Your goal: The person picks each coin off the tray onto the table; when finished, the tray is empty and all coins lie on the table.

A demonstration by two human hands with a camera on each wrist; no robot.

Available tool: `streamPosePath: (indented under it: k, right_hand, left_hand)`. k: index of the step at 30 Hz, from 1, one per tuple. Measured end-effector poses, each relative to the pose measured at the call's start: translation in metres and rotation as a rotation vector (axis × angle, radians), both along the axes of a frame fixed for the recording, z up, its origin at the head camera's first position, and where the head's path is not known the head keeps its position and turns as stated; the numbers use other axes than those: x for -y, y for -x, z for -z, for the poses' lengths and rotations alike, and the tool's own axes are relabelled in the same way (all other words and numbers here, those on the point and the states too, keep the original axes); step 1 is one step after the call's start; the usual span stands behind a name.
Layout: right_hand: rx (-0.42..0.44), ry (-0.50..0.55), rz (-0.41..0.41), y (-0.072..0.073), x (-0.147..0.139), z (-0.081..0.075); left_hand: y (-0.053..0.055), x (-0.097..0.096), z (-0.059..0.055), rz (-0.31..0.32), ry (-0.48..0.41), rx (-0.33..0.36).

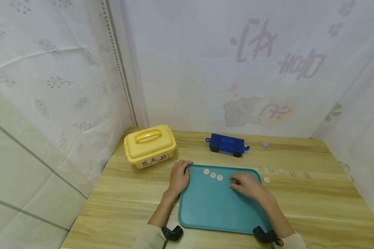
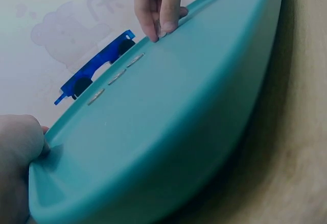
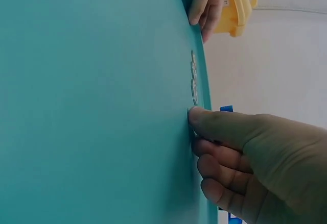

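Observation:
A teal tray (image 1: pixel 218 207) lies on the table. My left hand (image 1: pixel 179 177) holds its far left corner, with the thumb inside the rim and the fingers outside, as the right wrist view shows. Over the tray's far right part, my right hand (image 1: pixel 248 186) pinches a coin (image 2: pixel 162 33) between thumb and fingertips, low against the tray floor. Left of it, three silvery coins lie flat in a row along the far rim: a left coin (image 1: pixel 206 171), a middle coin (image 1: pixel 213 175) and a right coin (image 1: pixel 220 177).
Several more coins (image 1: pixel 271 169) lie on the wooden table (image 1: pixel 314 204) right of the tray, one coin (image 1: pixel 266 180) close to its rim. Behind the tray stand a blue toy wagon (image 1: pixel 226 143) and a small purple piece (image 1: pixel 265 144). A yellow lidded box (image 1: pixel 150 147) stands back left.

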State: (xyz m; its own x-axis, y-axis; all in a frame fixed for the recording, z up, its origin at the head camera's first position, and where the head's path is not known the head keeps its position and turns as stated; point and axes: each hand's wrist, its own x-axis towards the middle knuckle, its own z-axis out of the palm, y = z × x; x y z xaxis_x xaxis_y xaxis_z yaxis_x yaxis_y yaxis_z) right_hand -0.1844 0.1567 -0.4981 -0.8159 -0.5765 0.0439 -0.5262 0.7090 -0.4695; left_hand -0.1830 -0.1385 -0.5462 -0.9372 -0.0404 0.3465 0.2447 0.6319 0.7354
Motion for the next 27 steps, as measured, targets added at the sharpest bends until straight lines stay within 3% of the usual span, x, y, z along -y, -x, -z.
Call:
streamPosePath:
  k: [8, 16, 22, 27]
  right_hand:
    - [0.117, 0.083, 0.130, -0.004, -0.010, -0.001]
    - [0.028, 0.131, 0.243, -0.006, -0.037, -0.007]
    - [-0.090, 0.172, 0.309, -0.004, -0.068, -0.003]
    - [-0.078, 0.191, 0.387, -0.007, -0.097, 0.003]
  left_hand:
    - [0.000, -0.001, 0.001, 0.005, 0.010, -0.037]
    - [0.001, 0.000, 0.001, 0.009, 0.004, -0.024]
    - [0.000, 0.001, 0.001, 0.006, 0.001, -0.034]
    - [0.000, 0.001, 0.000, 0.006, 0.004, -0.029]
